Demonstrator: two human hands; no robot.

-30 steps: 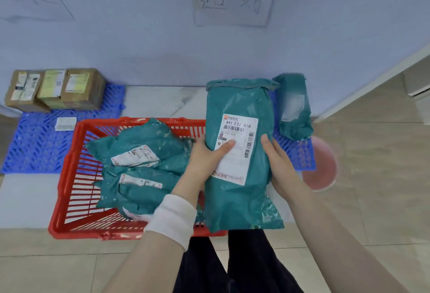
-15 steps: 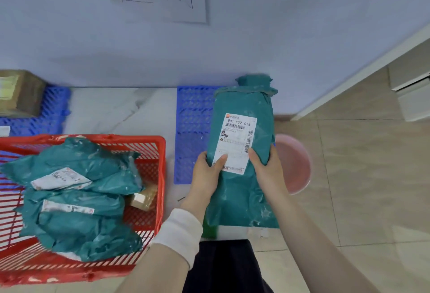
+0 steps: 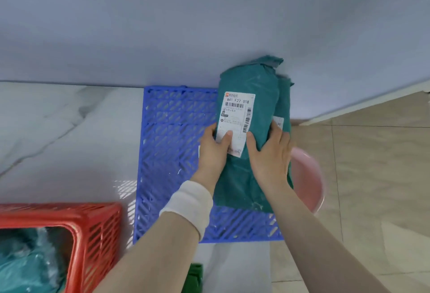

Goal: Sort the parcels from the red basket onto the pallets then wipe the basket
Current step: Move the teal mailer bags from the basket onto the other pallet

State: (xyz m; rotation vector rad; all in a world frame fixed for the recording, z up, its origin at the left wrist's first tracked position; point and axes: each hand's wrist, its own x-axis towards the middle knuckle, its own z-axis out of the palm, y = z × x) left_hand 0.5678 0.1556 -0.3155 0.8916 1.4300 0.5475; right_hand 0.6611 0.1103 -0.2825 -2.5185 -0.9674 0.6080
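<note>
Presently, left hand (image 3: 214, 153) and right hand (image 3: 271, 156) grasp the crinkled teal plastic parcel (image 3: 254, 85), fingers (image 3: 278, 133) curled round its sides, on the blue lattice pallet (image 3: 172, 129), half hiding a second parcel (image 3: 285, 99). Round pink basin (image 3: 307, 176) beside; red slatted basket (image 3: 97, 230) near.

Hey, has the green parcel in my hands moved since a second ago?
Yes. The parcel, held by the left hand and right hand, went from above the red basket rightward to the blue pallet, close to the wall.
</note>
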